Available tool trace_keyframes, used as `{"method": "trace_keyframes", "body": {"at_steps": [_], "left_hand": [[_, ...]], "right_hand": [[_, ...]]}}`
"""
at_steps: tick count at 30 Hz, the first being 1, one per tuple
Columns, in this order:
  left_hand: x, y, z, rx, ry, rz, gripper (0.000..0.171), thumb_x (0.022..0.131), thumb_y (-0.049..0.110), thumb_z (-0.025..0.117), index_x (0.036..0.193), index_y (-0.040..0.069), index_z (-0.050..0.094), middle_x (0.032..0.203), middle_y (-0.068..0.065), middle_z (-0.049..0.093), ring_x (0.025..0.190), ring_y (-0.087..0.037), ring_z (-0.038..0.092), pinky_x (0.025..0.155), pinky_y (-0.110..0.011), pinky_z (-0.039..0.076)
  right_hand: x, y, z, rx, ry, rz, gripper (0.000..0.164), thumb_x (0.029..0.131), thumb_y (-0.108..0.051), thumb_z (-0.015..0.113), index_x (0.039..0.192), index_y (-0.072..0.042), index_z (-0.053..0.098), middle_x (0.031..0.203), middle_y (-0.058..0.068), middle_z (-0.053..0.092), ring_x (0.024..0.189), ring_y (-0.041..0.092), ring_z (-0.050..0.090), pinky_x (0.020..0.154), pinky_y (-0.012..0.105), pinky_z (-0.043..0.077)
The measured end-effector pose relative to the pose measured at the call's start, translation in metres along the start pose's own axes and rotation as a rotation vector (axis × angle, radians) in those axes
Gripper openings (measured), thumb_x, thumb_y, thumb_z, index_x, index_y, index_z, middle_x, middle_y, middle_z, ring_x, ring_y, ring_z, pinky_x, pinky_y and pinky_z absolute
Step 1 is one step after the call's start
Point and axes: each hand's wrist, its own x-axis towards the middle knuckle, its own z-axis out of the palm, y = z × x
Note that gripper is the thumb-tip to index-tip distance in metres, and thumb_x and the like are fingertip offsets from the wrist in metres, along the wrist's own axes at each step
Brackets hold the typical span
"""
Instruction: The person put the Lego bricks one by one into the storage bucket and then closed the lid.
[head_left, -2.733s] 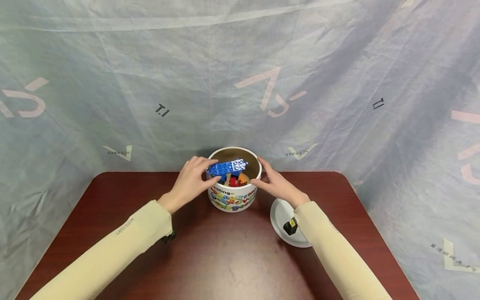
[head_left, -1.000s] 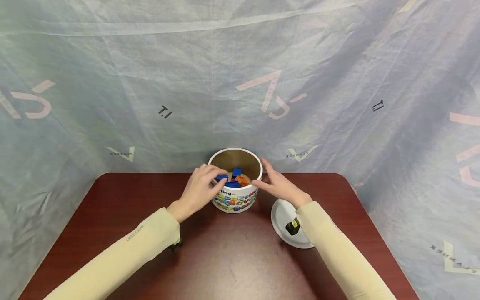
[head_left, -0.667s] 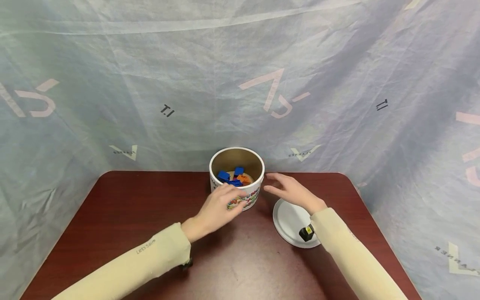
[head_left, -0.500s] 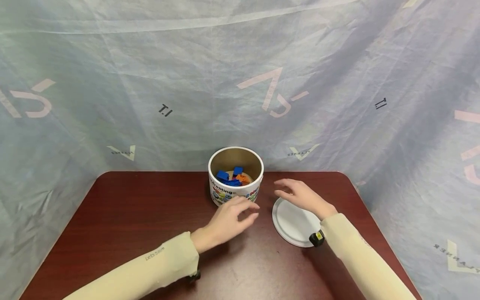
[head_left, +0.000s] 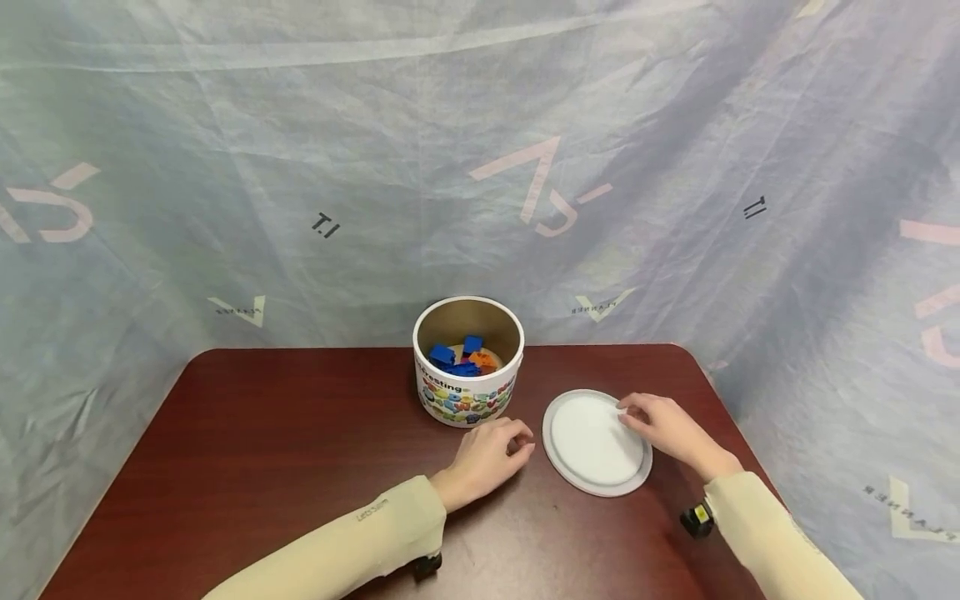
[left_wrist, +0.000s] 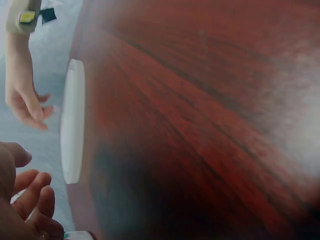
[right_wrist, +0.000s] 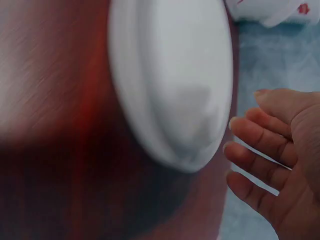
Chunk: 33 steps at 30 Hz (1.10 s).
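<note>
A white round lid lies on the table, right of a white bucket printed with colourful letters. Inside the bucket sit blue building bricks and an orange brick. My right hand hovers over the lid's right edge, its fingers loosely bent and holding nothing; in the right wrist view the fingers are spread a little beside the lid. Between bucket and lid, in front of the bucket, my left hand hangs with relaxed, curved fingers around nothing.
The dark red wooden table carries bucket and lid. Grey printed fabric hangs close behind the table's back edge and along both sides. The bucket stands near that back edge. Each wrist wears a small black camera.
The left hand held a blue brick block over the bucket, lowered it in, let go and moved down and right. The right hand left the bucket's rim and moved right, past the lid.
</note>
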Motion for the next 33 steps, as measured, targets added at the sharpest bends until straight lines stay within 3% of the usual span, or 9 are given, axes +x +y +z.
{"method": "trace_keyframes", "body": {"at_steps": [8,16,24,33], "left_hand": [[0.018,0.003,0.02,0.062,-0.065,-0.137,0.012,0.096,0.03,0.075,0.102,0.02,0.074,0.084,0.01,0.061,0.078,-0.008,0.058,0.063,-0.025,0.047],[0.03,0.004,0.043,0.116,-0.012,-0.221,0.014,0.097,0.03,0.074,0.095,0.016,0.072,0.072,0.009,0.06,0.064,-0.011,0.059,0.057,-0.029,0.048],[0.038,0.006,0.049,0.14,0.006,-0.271,0.019,0.097,0.036,0.072,0.088,0.019,0.07,0.073,0.008,0.063,0.07,-0.017,0.065,0.057,-0.032,0.049],[0.041,0.009,0.053,0.114,0.04,-0.313,0.022,0.094,0.035,0.076,0.079,0.02,0.067,0.067,0.009,0.058,0.065,-0.014,0.061,0.056,-0.031,0.047]], "right_hand": [[-0.023,0.026,0.008,-0.014,0.019,0.104,0.021,0.098,-0.014,0.071,0.116,-0.002,0.072,0.091,-0.003,0.067,0.079,0.01,0.059,0.067,0.029,0.051],[-0.027,0.033,0.015,-0.017,-0.009,0.159,0.021,0.099,-0.017,0.071,0.114,-0.003,0.073,0.086,-0.003,0.066,0.075,0.01,0.057,0.065,0.03,0.049],[-0.023,0.036,0.017,-0.035,-0.011,0.184,0.018,0.098,-0.017,0.071,0.111,-0.004,0.072,0.084,-0.002,0.065,0.073,0.012,0.056,0.063,0.031,0.048],[-0.023,0.035,0.02,-0.048,0.018,0.164,0.014,0.096,-0.012,0.073,0.107,-0.003,0.072,0.083,-0.002,0.065,0.073,0.011,0.056,0.061,0.029,0.048]]}}
